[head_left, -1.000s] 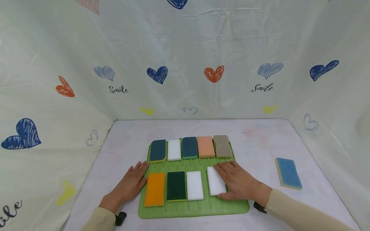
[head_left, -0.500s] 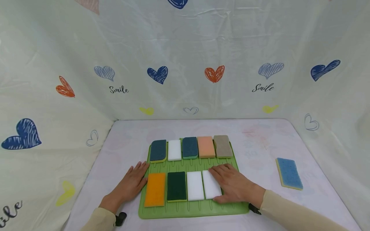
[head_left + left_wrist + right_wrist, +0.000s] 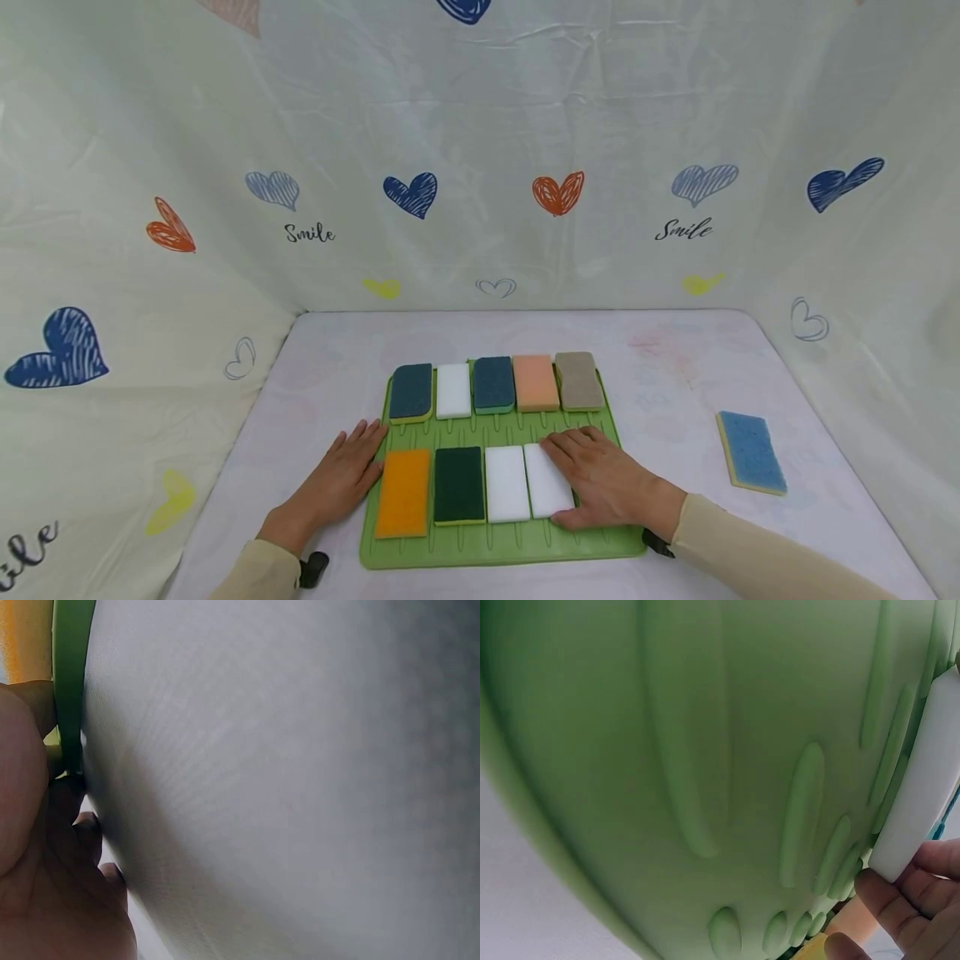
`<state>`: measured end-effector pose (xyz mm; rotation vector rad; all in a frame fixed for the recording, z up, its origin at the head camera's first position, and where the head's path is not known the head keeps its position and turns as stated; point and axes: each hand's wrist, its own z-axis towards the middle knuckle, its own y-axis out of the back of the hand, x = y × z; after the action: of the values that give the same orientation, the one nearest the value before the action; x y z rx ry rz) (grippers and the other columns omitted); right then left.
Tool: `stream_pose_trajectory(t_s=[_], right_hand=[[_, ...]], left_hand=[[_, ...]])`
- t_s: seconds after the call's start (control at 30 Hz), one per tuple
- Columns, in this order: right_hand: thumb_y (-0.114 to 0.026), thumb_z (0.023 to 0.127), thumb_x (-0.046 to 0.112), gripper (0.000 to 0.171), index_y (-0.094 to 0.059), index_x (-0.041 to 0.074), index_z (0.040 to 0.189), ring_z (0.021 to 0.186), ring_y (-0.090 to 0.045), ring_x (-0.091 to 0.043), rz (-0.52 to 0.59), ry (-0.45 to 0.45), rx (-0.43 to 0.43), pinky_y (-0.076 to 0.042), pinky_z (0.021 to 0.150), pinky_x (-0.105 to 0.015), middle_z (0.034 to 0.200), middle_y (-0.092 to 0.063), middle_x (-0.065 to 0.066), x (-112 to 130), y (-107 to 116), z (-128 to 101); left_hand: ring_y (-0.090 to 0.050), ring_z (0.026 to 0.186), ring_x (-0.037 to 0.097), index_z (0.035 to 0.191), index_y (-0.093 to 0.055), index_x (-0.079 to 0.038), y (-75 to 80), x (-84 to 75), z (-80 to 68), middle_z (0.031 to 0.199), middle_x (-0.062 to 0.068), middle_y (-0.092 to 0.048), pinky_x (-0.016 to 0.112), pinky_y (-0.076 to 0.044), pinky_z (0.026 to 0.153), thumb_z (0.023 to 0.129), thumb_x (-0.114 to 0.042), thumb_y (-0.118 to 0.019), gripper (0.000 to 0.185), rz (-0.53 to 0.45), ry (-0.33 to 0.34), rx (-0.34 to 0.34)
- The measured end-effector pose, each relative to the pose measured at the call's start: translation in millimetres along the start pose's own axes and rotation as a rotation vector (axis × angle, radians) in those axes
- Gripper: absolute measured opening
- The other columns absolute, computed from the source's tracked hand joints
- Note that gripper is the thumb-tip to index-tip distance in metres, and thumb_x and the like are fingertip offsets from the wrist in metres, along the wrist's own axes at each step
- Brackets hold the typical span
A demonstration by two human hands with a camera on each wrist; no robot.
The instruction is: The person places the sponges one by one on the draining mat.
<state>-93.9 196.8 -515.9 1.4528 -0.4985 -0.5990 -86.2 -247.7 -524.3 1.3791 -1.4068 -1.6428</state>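
Note:
My right hand grips a white sponge by its two ends, fingers at the far end and thumb at the near one. The sponge lies on a green ribbed mat, close beside another white sponge. In the right wrist view, fingertips touch one end of the held white block. At the mat's left edge rests my left hand, its fingers extended. Nearest to it are an orange sponge and, further right, a dark green scouring sponge.
Along the mat's far side sit several sponges: two dark blue ones, a white one, a peach one and a grey-brown one. Apart on the table at right lies a blue sponge.
The right hand has slid the white sponge left, up against the neighbouring white one. Over the last half second it has stayed there. My left hand has not moved.

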Motion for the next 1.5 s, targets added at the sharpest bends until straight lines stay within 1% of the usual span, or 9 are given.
stream_pose_trajectory(t_s=[0.17,0.4,0.5,0.6,0.73,1.03,1.2,1.4,1.5], right_hand=[[-0.061,0.088,0.081,0.100,-0.051,0.005,0.153,0.130,-0.060,-0.024,0.000,-0.006,0.002,-0.050,0.107,-0.050,0.145,-0.060,-0.008,0.1,1.0,-0.5],[-0.060,0.087,0.084,0.110,-0.043,0.003,0.159,0.143,-0.053,-0.029,0.084,-0.072,0.103,-0.045,0.113,-0.056,0.157,-0.052,-0.013,-2.9,13.3,-3.3],[-0.064,0.088,0.080,0.105,-0.045,0.004,0.158,0.141,-0.054,-0.030,0.072,-0.079,0.068,-0.046,0.112,-0.056,0.155,-0.055,-0.012,-11.5,20.2,-7.2],[-0.069,0.087,0.076,0.102,-0.048,0.002,0.156,0.136,-0.058,-0.031,0.012,-0.064,-0.010,-0.048,0.108,-0.055,0.149,-0.059,-0.014,-25.1,25.3,-13.2],[-0.072,0.087,0.074,0.102,-0.051,-0.001,0.153,0.133,-0.060,-0.032,-0.057,-0.071,-0.064,-0.050,0.106,-0.053,0.147,-0.060,-0.016,-43.2,28.8,-25.4],[-0.080,0.084,0.064,0.095,-0.056,-0.003,0.147,0.127,-0.064,-0.034,-0.130,-0.152,-0.084,-0.048,0.106,-0.057,0.142,-0.064,-0.017,-74.8,31.1,-65.5],[-0.084,0.080,0.061,0.097,-0.055,-0.003,0.147,0.129,-0.061,-0.037,-0.161,-0.211,-0.039,-0.042,0.112,-0.064,0.142,-0.063,-0.018,-95.7,37.4,-96.1],[-0.089,0.073,0.060,0.103,-0.053,-0.004,0.146,0.129,-0.059,-0.040,-0.202,-0.238,-0.008,-0.034,0.115,-0.065,0.142,-0.061,-0.021,-120.2,42.8,-136.4],[-0.091,0.069,0.060,0.107,-0.052,-0.005,0.145,0.128,-0.058,-0.040,-0.212,-0.231,-0.026,-0.015,0.129,-0.061,0.141,-0.061,-0.021,-129.7,42.0,-156.5]], left_hand=[[-0.030,0.158,0.042,0.164,-0.036,-0.002,0.0,-0.2,0.3,0.168,0.018,-0.039,0.066,-0.021,0.127,0.110,-0.026,-0.057,0.063,-0.003,-0.002,-0.001],[-0.030,0.158,0.042,0.164,-0.036,-0.002,-0.2,1.3,0.3,0.168,0.018,-0.039,0.066,-0.022,0.127,0.110,-0.026,-0.058,0.063,0.001,-0.006,0.002],[-0.030,0.158,0.042,0.164,-0.036,-0.003,0.0,1.5,0.1,0.168,0.018,-0.039,0.066,-0.022,0.127,0.110,-0.026,-0.058,0.063,0.000,-0.006,0.006],[-0.029,0.159,0.042,0.164,-0.035,-0.003,0.2,1.4,-0.2,0.169,0.018,-0.038,0.066,-0.021,0.127,0.110,-0.027,-0.058,0.063,0.000,-0.002,0.011],[-0.029,0.159,0.042,0.164,-0.035,-0.003,-0.2,1.8,-0.7,0.169,0.018,-0.038,0.066,-0.021,0.127,0.110,-0.027,-0.057,0.063,-0.003,0.001,0.012],[-0.028,0.159,0.042,0.164,-0.035,-0.003,-0.9,1.4,-0.6,0.169,0.018,-0.038,0.066,-0.021,0.127,0.111,-0.027,-0.056,0.063,-0.009,-0.001,0.009],[-0.029,0.159,0.042,0.164,-0.035,-0.003,-2.3,1.7,0.1,0.169,0.017,-0.038,0.066,-0.021,0.127,0.111,-0.028,-0.056,0.063,-0.006,-0.006,0.005],[-0.029,0.159,0.042,0.164,-0.035,-0.003,-1.4,0.9,0.0,0.169,0.018,-0.038,0.066,-0.021,0.127,0.111,-0.028,-0.056,0.063,-0.004,-0.003,0.007],[-0.029,0.158,0.042,0.164,-0.035,-0.003,-0.3,0.3,-0.4,0.169,0.017,-0.038,0.066,-0.021,0.127,0.111,-0.028,-0.056,0.063,-0.006,-0.001,0.009]])
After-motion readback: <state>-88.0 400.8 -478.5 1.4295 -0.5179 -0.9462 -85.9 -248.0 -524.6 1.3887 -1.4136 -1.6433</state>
